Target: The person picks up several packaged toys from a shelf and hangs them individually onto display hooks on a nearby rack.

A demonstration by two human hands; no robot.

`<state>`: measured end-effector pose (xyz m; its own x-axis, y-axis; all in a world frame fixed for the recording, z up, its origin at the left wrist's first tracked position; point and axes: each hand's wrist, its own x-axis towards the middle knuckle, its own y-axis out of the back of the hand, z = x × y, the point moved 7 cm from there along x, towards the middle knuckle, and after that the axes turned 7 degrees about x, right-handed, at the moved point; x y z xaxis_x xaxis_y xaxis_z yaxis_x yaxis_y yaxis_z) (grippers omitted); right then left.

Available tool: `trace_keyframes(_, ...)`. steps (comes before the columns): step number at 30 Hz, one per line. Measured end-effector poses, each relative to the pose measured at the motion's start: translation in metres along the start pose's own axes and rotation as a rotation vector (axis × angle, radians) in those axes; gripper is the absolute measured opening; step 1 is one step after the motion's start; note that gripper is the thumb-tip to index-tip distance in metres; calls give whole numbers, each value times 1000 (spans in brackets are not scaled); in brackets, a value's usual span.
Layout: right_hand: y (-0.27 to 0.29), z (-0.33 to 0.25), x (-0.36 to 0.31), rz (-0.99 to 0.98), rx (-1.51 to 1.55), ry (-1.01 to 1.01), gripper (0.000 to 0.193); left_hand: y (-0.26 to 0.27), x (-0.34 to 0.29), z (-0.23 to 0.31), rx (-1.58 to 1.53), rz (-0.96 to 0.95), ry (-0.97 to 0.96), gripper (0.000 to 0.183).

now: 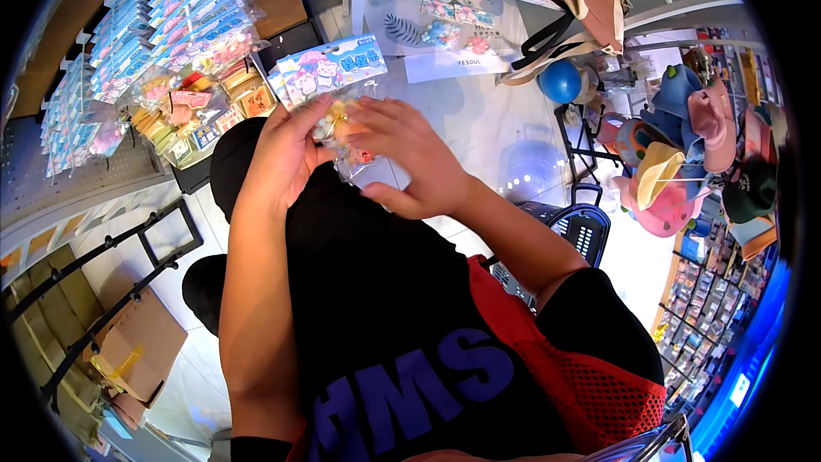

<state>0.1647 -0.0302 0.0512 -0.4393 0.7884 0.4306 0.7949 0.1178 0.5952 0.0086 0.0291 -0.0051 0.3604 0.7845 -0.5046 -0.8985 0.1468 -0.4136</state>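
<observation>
A clear plastic packet with a blue printed header card (329,70) and small colourful pieces inside is up in front of my body. My left hand (286,150) grips its left side between fingers and thumb. Over the front and right side of the packet lies my right hand (410,150), fingers stretched out and thumb apart, the fingertips covering part of the bag. The contents are partly hidden by my fingers and by glare on the plastic.
Rows of similar blue-carded packets (201,4) hang on a rack at the upper left, above bundled goods (188,115). A black basket (581,231) stands on the floor to the right, near hanging hats (676,120). Cardboard boxes (137,342) lie at the lower left.
</observation>
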Motion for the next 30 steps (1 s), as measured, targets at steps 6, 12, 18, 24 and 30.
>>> trace_keyframes(6, 28, 241, -67, 592, 319, -648, 24, 4, 9, -3, -205, 50, 77, 31)
trace_keyframes(12, 43, 388, -96, 7, -531, -1035, 108, -5, 20, -10, -111, -47, 175, 36)
trace_keyframes(18, 51, 431, -89, -214, -600, -1157, 125, -13, 18, -14, 79, -149, 352, 39)
trace_keyframes(24, 65, 472, -103, -354, -665, -862, 95, -15, 21, -8, 36, -163, 400, 41)
trace_keyframes(30, 69, 444, -95, -383, -499, -872, 61, -25, 26, -14, 99, -164, 401, 39)
